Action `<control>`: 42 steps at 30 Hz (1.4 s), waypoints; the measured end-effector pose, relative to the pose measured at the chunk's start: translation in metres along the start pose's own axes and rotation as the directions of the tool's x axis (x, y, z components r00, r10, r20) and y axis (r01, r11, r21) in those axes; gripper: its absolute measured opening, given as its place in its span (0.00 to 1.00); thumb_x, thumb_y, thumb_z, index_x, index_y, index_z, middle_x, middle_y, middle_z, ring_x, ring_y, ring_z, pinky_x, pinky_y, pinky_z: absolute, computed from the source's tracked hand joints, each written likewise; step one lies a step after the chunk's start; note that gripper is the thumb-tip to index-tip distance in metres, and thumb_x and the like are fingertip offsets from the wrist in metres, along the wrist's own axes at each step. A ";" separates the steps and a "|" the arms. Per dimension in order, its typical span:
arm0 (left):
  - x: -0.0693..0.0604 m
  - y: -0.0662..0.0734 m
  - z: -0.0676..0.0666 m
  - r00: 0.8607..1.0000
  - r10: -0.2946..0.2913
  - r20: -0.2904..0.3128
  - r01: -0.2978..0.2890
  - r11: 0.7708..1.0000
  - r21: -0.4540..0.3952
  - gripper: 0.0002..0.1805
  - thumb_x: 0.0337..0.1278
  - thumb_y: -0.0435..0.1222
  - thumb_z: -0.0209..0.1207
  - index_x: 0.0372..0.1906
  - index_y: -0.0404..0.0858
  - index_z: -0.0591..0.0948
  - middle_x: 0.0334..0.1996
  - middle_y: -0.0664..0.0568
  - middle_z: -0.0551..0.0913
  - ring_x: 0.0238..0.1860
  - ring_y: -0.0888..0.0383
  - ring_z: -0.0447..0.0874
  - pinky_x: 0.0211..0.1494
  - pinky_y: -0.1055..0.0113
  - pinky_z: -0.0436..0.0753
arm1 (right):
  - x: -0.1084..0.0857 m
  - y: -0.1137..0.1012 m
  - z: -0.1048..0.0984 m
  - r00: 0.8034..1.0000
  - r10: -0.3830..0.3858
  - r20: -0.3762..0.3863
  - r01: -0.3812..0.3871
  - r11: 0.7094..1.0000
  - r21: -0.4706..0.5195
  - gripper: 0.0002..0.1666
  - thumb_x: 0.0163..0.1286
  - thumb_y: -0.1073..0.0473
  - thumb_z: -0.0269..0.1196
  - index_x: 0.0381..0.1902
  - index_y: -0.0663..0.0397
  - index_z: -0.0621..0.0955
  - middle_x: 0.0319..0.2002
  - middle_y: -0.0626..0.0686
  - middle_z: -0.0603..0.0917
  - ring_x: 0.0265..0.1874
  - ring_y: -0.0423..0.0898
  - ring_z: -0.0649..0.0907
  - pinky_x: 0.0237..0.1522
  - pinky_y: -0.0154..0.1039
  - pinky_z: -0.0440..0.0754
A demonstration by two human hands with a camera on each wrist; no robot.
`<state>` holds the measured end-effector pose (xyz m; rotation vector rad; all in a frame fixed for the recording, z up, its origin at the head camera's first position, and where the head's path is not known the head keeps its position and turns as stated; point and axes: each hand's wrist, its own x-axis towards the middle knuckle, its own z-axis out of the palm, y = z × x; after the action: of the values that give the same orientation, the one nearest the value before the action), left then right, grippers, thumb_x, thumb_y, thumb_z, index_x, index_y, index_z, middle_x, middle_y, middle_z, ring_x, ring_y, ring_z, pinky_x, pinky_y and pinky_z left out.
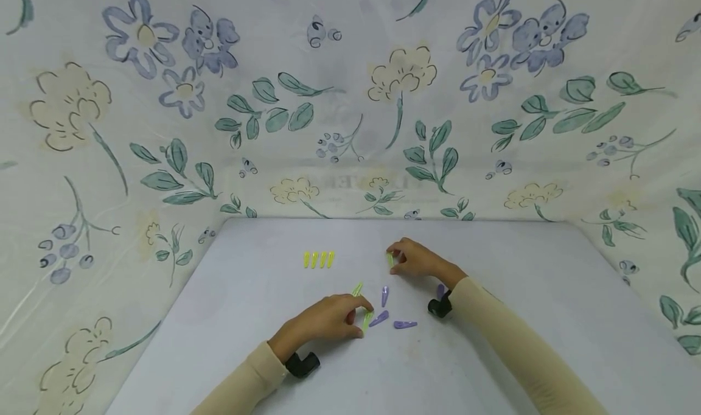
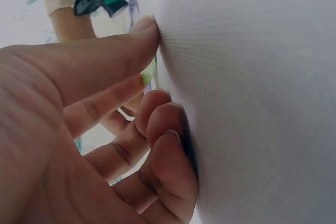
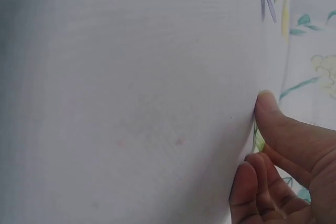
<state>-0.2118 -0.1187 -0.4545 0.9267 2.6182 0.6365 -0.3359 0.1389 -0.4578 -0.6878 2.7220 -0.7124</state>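
Note:
My left hand point(image 1: 328, 319) has its thumb and forefinger at the two ends of a light green hair clip point(image 1: 367, 321) on the table. Another green clip point(image 1: 358, 289) lies just behind those fingers. Farther back, my right hand point(image 1: 418, 260) holds a green clip point(image 1: 390, 260) between thumb and forefinger at the table surface. In the left wrist view, a bit of green clip point(image 2: 149, 74) shows past the thumb. The right wrist view has a green clip point(image 3: 259, 141) partly hidden by the fingers.
Several yellow clips point(image 1: 319, 260) stand in a row at the back left of the white table point(image 1: 246, 293). Purple clips point(image 1: 405, 325) lie between the hands, and one point(image 1: 440, 291) is beside the right wrist. A flowered sheet point(image 1: 350, 129) rises behind.

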 end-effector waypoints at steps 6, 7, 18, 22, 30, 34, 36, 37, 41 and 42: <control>0.000 0.002 0.001 1.000 -0.021 0.007 0.021 1.000 -0.009 0.24 0.56 0.44 0.70 0.58 0.49 0.80 0.28 0.61 0.75 0.29 0.68 0.70 0.32 0.73 0.72 | 0.000 0.001 0.001 1.000 0.007 0.001 -0.007 1.000 0.003 0.30 0.64 0.54 0.71 0.63 0.55 0.78 0.48 0.51 0.78 0.44 0.44 0.78 0.53 0.41 0.81; -0.001 0.002 0.001 1.000 -0.022 0.008 0.022 1.000 -0.008 0.24 0.56 0.44 0.70 0.58 0.49 0.80 0.28 0.61 0.74 0.29 0.68 0.70 0.31 0.73 0.71 | 0.000 0.002 0.001 1.000 0.004 0.000 -0.004 1.000 0.003 0.30 0.64 0.55 0.71 0.63 0.55 0.78 0.48 0.51 0.78 0.44 0.44 0.78 0.53 0.40 0.81; -0.001 0.003 0.003 0.999 -0.033 0.010 0.033 0.999 0.025 0.25 0.55 0.48 0.70 0.58 0.51 0.79 0.28 0.62 0.74 0.28 0.67 0.70 0.31 0.73 0.71 | -0.001 0.003 0.002 1.000 -0.002 -0.013 0.002 1.000 0.026 0.30 0.63 0.55 0.72 0.62 0.55 0.79 0.47 0.51 0.79 0.43 0.43 0.78 0.52 0.40 0.81; -0.002 0.004 0.004 1.000 -0.025 0.001 0.025 0.999 0.039 0.24 0.56 0.48 0.70 0.57 0.51 0.79 0.29 0.61 0.75 0.29 0.67 0.70 0.31 0.73 0.71 | 0.000 0.004 0.002 1.000 0.001 -0.016 -0.001 1.000 0.026 0.30 0.63 0.54 0.72 0.62 0.54 0.79 0.47 0.51 0.78 0.43 0.43 0.78 0.51 0.39 0.81; -0.002 0.005 0.004 1.000 -0.009 -0.014 0.010 0.999 0.046 0.22 0.56 0.47 0.70 0.56 0.49 0.81 0.28 0.61 0.75 0.29 0.68 0.70 0.32 0.73 0.71 | 0.000 0.005 0.004 1.000 0.010 -0.023 -0.009 0.999 0.030 0.29 0.63 0.54 0.72 0.60 0.56 0.80 0.46 0.52 0.79 0.43 0.44 0.79 0.51 0.40 0.81; -0.002 0.005 0.004 1.000 0.007 -0.021 -0.005 0.999 0.053 0.22 0.56 0.47 0.70 0.55 0.48 0.81 0.28 0.61 0.76 0.28 0.69 0.70 0.32 0.74 0.71 | 0.001 0.004 0.005 0.999 0.046 -0.026 -0.045 0.998 0.038 0.29 0.62 0.53 0.73 0.59 0.56 0.80 0.46 0.52 0.79 0.43 0.44 0.78 0.51 0.40 0.81; -0.001 0.004 0.004 1.000 0.012 -0.027 -0.010 0.998 0.060 0.23 0.56 0.48 0.69 0.55 0.47 0.81 0.28 0.62 0.76 0.28 0.69 0.70 0.32 0.74 0.71 | 0.001 0.002 0.005 0.998 0.059 -0.023 -0.058 0.998 0.039 0.29 0.62 0.53 0.73 0.59 0.56 0.80 0.46 0.51 0.79 0.43 0.44 0.79 0.51 0.39 0.82; -0.001 0.004 0.004 0.999 0.016 -0.030 -0.014 0.998 0.061 0.23 0.56 0.48 0.69 0.55 0.47 0.81 0.28 0.62 0.76 0.28 0.69 0.70 0.32 0.74 0.71 | 0.001 0.001 0.005 0.998 0.061 -0.023 -0.060 0.997 0.044 0.29 0.62 0.53 0.73 0.59 0.56 0.80 0.47 0.52 0.80 0.44 0.44 0.79 0.50 0.39 0.82; -0.002 0.001 -0.001 0.998 0.019 -0.053 -0.017 0.999 0.037 0.24 0.55 0.48 0.70 0.56 0.44 0.82 0.30 0.61 0.79 0.30 0.69 0.72 0.34 0.75 0.74 | 0.001 -0.004 0.001 0.999 0.039 -0.022 -0.038 0.997 0.066 0.29 0.63 0.54 0.72 0.59 0.59 0.79 0.48 0.54 0.83 0.46 0.46 0.83 0.48 0.39 0.84; -0.002 0.000 -0.003 0.998 0.018 -0.060 -0.016 1.000 0.024 0.24 0.55 0.47 0.70 0.56 0.44 0.82 0.32 0.61 0.80 0.30 0.68 0.73 0.34 0.75 0.75 | 0.000 -0.006 0.001 0.999 0.031 -0.023 -0.030 0.997 0.071 0.29 0.63 0.55 0.72 0.59 0.60 0.79 0.49 0.54 0.84 0.46 0.46 0.83 0.48 0.39 0.84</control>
<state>-0.2110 -0.1206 -0.4517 0.9521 2.6787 0.6485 -0.3339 0.1338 -0.4553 -0.6244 2.7084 -0.8099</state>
